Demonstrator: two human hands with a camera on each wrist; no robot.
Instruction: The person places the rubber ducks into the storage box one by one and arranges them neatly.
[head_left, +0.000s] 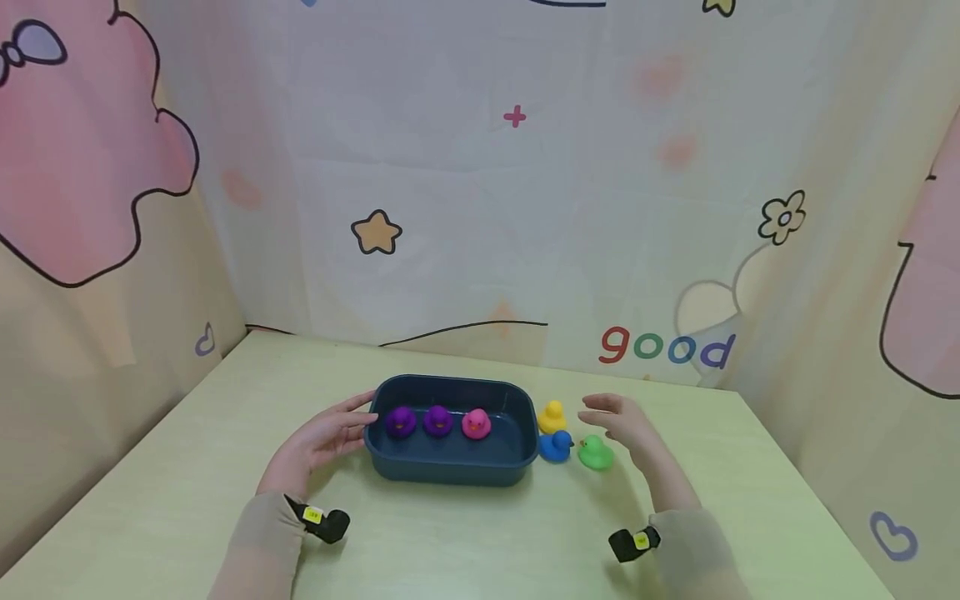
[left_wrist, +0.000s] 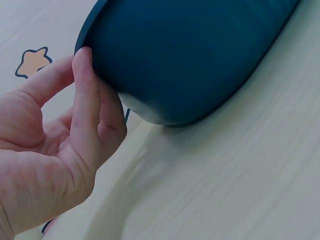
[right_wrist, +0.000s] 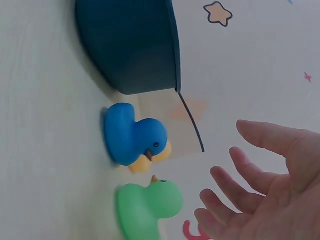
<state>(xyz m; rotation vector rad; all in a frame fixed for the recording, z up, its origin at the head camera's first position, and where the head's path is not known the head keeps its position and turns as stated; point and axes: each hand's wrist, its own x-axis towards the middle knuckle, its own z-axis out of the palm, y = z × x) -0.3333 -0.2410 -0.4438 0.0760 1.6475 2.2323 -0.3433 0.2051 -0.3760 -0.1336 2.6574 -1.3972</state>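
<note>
At the table's middle sits a dark blue plastic basin [head_left: 453, 475], with two purple toy ducks, a left one [head_left: 401, 422] and another [head_left: 438, 422], and a pink duck [head_left: 476, 424] in a row inside. My left hand [head_left: 330, 435] holds its left end; in the left wrist view the fingertips meet at the rim. Right of the basin stand a yellow duck [head_left: 552, 417], a blue duck [right_wrist: 132, 135] and a green duck [right_wrist: 147, 207]. Just beyond them my right hand [head_left: 624, 423] hovers with loosely bent, spread fingers, holding nothing.
The pale wooden tabletop [head_left: 457, 542] spreads around the basin. Behind it hangs a printed cloth [head_left: 450, 167] with a star and the word "good". Each sleeve carries a small black camera, a left one [head_left: 324, 523] and a right one [head_left: 634, 543].
</note>
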